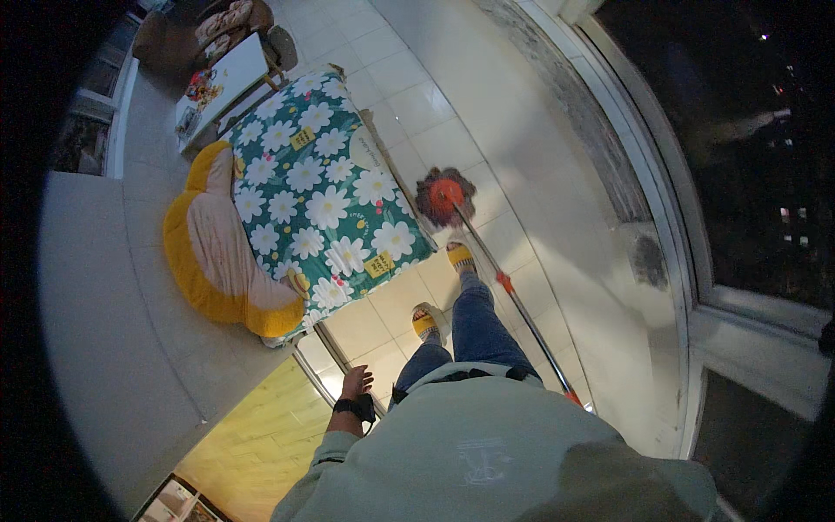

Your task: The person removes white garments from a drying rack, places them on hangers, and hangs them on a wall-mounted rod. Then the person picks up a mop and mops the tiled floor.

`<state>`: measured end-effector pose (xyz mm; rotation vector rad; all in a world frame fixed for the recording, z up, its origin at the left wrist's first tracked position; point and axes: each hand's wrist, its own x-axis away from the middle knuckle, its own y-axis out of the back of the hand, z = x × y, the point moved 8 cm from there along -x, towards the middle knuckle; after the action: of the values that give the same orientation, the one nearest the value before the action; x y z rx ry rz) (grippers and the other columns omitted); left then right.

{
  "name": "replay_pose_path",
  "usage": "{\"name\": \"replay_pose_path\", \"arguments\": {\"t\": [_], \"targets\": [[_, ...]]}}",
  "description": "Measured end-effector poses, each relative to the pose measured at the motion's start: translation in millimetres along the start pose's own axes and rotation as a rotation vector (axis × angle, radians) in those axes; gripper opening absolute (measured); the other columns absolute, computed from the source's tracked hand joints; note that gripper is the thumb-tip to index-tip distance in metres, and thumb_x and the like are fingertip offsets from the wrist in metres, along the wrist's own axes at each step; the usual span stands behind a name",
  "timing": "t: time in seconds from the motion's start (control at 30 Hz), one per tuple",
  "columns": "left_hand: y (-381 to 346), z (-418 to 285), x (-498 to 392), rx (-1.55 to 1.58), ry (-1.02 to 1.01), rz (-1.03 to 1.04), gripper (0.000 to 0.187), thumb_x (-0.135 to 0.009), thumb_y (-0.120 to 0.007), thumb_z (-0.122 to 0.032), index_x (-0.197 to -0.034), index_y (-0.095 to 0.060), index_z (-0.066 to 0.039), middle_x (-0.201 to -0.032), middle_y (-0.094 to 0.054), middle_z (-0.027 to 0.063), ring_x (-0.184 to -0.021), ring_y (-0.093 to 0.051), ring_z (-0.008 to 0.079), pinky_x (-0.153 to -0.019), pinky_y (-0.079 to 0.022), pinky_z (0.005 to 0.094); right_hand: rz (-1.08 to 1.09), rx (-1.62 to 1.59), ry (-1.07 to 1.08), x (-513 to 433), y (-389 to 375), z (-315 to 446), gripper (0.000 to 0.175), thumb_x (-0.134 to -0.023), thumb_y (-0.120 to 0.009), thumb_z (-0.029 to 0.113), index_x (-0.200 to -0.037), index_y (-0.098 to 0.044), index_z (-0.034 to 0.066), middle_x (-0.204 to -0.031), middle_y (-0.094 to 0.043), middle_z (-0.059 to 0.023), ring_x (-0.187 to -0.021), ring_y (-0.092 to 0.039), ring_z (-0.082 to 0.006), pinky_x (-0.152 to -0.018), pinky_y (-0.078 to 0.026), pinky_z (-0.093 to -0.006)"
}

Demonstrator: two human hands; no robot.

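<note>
My left hand [355, 382] hangs at my side with its fingers loosely bent and nothing in them. A black band with a small device [355, 407] is strapped around that wrist. My right hand is out of view. A round mop [446, 194] with an orange-red centre and dark fringe lies flat on the floor tiles, just beyond my forward foot. Its metal pole [531, 324], with an orange collar partway along, slants back to my right side. The pole's near end passes out of sight beside my sweatshirt.
Left of the mop stands a bed or couch with a green daisy-print cover [326, 196] and a yellow-edged cushion [209, 254]. Beyond it are a white table [228, 78] holding small items and a brown armchair [166, 42]. A wall and window [737, 163] run along the right.
</note>
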<state>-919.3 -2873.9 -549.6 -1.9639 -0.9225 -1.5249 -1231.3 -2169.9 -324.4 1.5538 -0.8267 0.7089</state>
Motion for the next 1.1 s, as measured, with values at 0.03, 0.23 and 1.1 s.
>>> {"name": "replay_pose_path", "arguments": {"t": [0.03,0.23,1.1], "targets": [[-4.7,-8.8,0.8,-0.008,0.009,-0.035,0.046,-0.1,-0.059,-0.04,-0.137,-0.058,-0.012,-0.115,-0.069,0.0127,-0.095,-0.07,0.0257,-0.075,-0.057,0.0406,-0.018,0.017,0.088,-38.2,23.7,40.1,0.045,-0.105,-0.051,0.034,-0.143,-0.049,0.0087,-0.091,-0.067,-0.0269,-0.079,-0.068,-0.0459,-0.062,-0.054,-0.0555],[-64.4,-82.7,26.2,0.12,-0.039,-0.149,0.041,-0.105,-0.053,-0.033,-0.139,-0.056,-0.011,-0.126,-0.065,0.0151,-0.111,-0.065,0.0289,-0.093,-0.052,0.0436,-0.035,0.264,0.543,-306.4,197.4,399.5,0.041,-0.105,-0.045,0.026,-0.142,-0.053,0.0118,-0.101,-0.068,-0.0252,-0.087,-0.068,-0.0456,-0.076,-0.058,-0.0538],[-138.1,-104.0,-0.3,-0.063,-0.069,-0.028,0.04,-0.103,-0.053,-0.03,-0.135,-0.061,-0.008,-0.12,-0.069,0.0127,-0.104,-0.067,0.0239,-0.088,-0.052,0.0399,-0.056,0.325,0.218,-190.0,185.7,177.3,0.036,-0.104,-0.051,0.038,-0.123,-0.056,0.0072,-0.097,-0.071,-0.0253,-0.083,-0.071,-0.0469,-0.061,-0.057,-0.0554]]}}
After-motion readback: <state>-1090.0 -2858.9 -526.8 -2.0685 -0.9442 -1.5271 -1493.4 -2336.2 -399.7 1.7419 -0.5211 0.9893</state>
